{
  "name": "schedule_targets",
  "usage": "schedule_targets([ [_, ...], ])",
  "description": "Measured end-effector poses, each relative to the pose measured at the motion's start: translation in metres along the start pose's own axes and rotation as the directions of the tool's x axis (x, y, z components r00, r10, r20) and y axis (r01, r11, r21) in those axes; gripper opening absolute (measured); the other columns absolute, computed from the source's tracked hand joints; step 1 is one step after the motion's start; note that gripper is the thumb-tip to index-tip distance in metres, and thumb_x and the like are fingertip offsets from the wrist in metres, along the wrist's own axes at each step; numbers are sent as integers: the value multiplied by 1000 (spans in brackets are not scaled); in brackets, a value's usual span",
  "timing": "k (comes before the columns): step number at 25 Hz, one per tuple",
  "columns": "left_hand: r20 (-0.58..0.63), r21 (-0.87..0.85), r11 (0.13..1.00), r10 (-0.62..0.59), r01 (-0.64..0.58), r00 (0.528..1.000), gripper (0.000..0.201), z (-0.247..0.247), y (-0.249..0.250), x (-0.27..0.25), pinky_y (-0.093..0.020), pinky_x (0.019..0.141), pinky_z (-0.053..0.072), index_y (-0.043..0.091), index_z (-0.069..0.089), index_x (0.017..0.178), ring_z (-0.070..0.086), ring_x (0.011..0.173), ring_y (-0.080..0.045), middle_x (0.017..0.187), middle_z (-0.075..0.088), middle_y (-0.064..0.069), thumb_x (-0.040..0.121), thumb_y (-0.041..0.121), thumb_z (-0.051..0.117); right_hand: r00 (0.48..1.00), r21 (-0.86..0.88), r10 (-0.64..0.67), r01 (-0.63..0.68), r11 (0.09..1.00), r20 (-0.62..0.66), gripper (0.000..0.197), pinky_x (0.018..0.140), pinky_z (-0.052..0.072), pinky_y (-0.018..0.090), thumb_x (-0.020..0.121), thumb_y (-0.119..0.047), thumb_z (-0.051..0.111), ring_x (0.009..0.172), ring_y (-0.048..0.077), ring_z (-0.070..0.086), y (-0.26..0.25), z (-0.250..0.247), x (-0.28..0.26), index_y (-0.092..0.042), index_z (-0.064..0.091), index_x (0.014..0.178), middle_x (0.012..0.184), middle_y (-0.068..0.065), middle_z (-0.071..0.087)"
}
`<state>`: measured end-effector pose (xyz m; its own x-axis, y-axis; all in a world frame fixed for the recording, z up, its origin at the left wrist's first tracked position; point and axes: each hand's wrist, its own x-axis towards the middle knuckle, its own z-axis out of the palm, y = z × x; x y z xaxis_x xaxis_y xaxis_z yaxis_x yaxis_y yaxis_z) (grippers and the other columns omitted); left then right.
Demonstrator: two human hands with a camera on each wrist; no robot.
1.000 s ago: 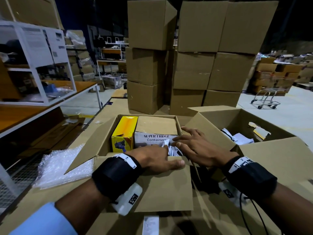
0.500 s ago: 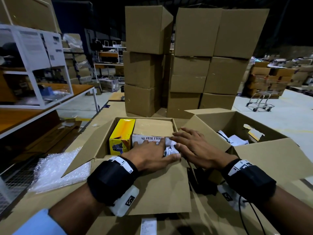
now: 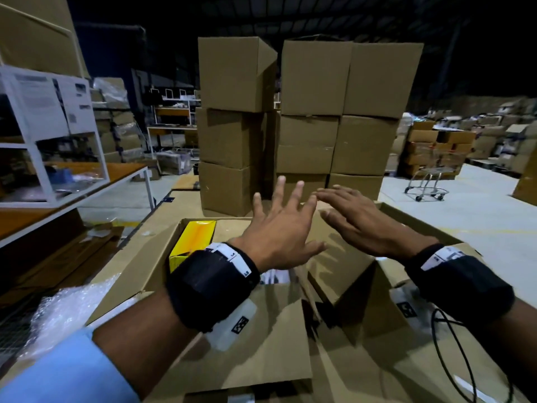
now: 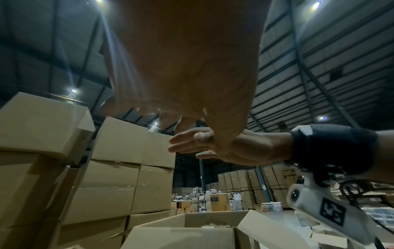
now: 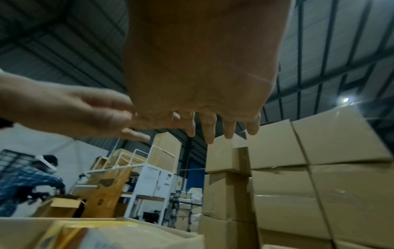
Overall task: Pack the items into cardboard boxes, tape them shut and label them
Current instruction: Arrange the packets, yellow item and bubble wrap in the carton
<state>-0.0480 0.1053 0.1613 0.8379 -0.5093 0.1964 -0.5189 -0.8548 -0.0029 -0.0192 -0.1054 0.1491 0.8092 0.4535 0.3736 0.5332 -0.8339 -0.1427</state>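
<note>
both hands hover over the open box (image 3: 151, 274), left hand (image 3: 279, 237) fingers spread, right hand (image 3: 360, 225) flat, holding nothing (flaps look light but stiff; take their edges).

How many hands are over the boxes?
2. The left hand hovers above the open box, fingers spread; the right hand is just right of it. None seems hidden.
</note>
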Motion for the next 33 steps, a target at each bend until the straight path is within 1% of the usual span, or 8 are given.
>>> schedule_targets([
  [6,-171,0,1000,25,-25,985,87,-3,50,57,-68,118,-4,19,1,161,-31,148,-30,168,-12,-3,97,68,34,997,-160,66,-73,984,-51,86,118,22,52,84,-70,10,150,26,23,57,-38,0,-25,32,154,160,1,33],
  [12,-87,-20,997,-79,77,993,82,32,102,126,-66,118,-6,20,4,161,-30,149,-29,168,-13,-3,99,67,29,994,-224,96,-80,971,60,76,118,23,50,91,-69,19,148,27,28,145,-58,-6,-28,32,154,160,2,34],
  [14,-45,-33,993,-116,115,992,77,45,112,146,-66,118,-8,21,9,160,-30,149,-29,168,-11,-2,100,65,27,990,-221,81,-53,974,120,63,116,27,49,100,-62,27,143,28,35,172,-61,-5,-26,38,151,155,3,40],
  [17,14,-35,983,-180,180,984,69,68,127,171,-66,117,-8,22,15,159,-26,150,-29,169,-7,-2,102,60,22,971,-217,48,4,976,235,54,108,36,50,102,-55,30,131,32,48,209,-60,2,-24,49,141,139,8,55],
  [22,128,21,953,-301,301,945,72,109,135,178,-65,117,-9,22,8,161,-25,151,-29,169,-9,-3,101,61,16,891,-230,28,86,969,454,43,99,44,42,103,-49,40,121,33,55,222,-46,32,-25,55,135,131,9,62],
  [28,198,-112,904,-387,413,900,71,127,137,171,-59,119,-13,21,1,161,-31,149,-23,168,-15,-2,102,59,15,727,-245,23,201,949,687,41,99,45,34,96,-35,58,118,26,57,217,18,77,-23,59,135,134,4,62],
  [30,197,-117,902,-390,416,899,69,127,138,170,-58,119,-13,20,1,161,-31,149,-23,168,-16,-3,104,55,16,689,-254,46,204,945,723,42,97,42,32,96,-28,61,121,25,56,220,28,86,-19,58,137,137,4,60],
  [33,209,-137,892,-399,431,893,67,128,139,168,-57,120,-13,19,1,161,-32,148,-23,168,-15,-3,105,51,18,667,-270,92,169,948,740,47,98,39,29,95,-25,65,125,24,54,232,34,102,-18,55,141,139,4,57],
])
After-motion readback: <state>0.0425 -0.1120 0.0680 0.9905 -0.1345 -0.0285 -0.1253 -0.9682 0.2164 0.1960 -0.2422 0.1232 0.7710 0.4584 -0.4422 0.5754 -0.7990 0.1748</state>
